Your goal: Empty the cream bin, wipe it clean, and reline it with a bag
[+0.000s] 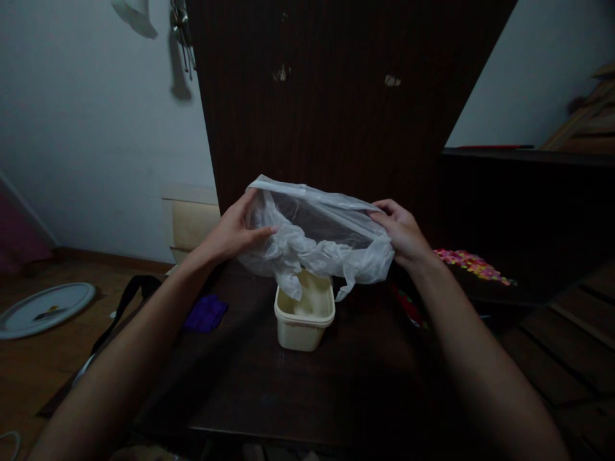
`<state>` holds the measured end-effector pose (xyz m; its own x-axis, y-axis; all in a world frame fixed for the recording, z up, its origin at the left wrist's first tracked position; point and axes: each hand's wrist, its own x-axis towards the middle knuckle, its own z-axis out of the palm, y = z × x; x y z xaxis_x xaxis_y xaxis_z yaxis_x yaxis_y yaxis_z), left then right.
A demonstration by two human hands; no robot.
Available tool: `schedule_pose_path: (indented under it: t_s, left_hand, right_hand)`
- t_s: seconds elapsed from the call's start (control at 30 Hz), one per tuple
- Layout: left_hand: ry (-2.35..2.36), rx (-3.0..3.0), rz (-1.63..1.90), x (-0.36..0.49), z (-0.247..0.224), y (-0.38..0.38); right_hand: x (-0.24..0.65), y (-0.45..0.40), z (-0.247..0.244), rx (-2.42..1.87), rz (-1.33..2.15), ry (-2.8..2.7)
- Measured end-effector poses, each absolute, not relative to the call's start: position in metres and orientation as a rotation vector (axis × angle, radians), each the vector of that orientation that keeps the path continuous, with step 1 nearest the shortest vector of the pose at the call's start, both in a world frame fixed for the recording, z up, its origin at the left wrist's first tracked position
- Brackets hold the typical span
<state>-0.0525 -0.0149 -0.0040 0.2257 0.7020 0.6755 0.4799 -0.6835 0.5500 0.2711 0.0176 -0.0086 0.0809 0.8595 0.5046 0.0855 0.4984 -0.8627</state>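
Observation:
A thin white plastic bag is stretched wide between my hands, its mouth spread and its lower part bunched up. My left hand grips the bag's left side, with the fingers partly inside it and the thumb lying across the front. On the other side, my right hand pinches the bag's rim. Below the bag, a cream-coloured plastic tub stands upright and uncovered on the dark wooden table. Two loose ends of the bag hang over the tub's opening, and part of its far rim is hidden.
A purple cloth lies on the table at left. Pink and yellow small pieces form a heap at right. Behind the table rises a dark wooden panel. A white round lid-like object is on the floor.

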Motion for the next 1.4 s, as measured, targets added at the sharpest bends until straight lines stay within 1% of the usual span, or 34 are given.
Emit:
schedule_pose_path:
  t_s: [0.07,0.17,0.27,0.33,0.47,0.6,0.77,0.9,0.97,1.07,1.2,1.3,1.4]
  left_hand:
    - [1.197,2.325,1.414,-0.058,-0.002,-0.016]
    - [1.473,2.398,1.353,-0.065,0.003,-0.02]
    - [1.79,2.399,1.393,-0.069,0.01,-0.026]
    - [1.868,2.344,1.434,-0.071,0.013,-0.029]
    - [1.737,2.215,1.496,-0.077,0.011,-0.025]
    - [1.441,2.217,1.568,-0.076,0.0,-0.01]
    - [1.128,2.443,1.379,-0.042,-0.018,-0.008]
    - [0.979,2.708,1.273,-0.016,-0.027,-0.012]
    - [1.105,2.76,1.291,-0.015,-0.028,-0.007]
    - [1.447,2.72,1.317,-0.032,-0.032,0.007]
    - [1.824,2.496,1.339,-0.065,-0.053,0.031]
    - [2.015,2.397,1.077,-0.082,-0.083,0.046]
    - [1.987,2.372,0.91,-0.09,-0.119,0.056]
  right_hand:
    - [0.273,0.016,-0.008,-0.946,0.623,-1.441]
    - [0.275,0.013,-0.005,-0.967,0.489,-1.527]
    - [0.279,0.01,-0.002,-0.988,0.349,-1.583]
    - [0.282,0.008,-0.001,-1.016,0.331,-1.588]
    - [0.281,0.008,-0.003,-1.015,0.497,-1.536]
    - [0.26,0.011,-0.01,-0.952,0.75,-1.418]
    - [0.205,0.013,-0.018,-0.691,1.09,-1.448]
    - [0.165,0.008,-0.017,-0.511,1.27,-1.548]
    - [0.156,0.004,-0.017,-0.501,1.248,-1.673]
    - [0.158,-0.001,-0.021,-0.531,1.082,-1.855]
    - [0.18,-0.005,-0.033,-0.674,0.937,-1.956]
    - [0.197,-0.008,-0.042,-0.794,0.924,-1.968]
    - [0.208,-0.011,-0.052,-0.874,0.963,-1.939]
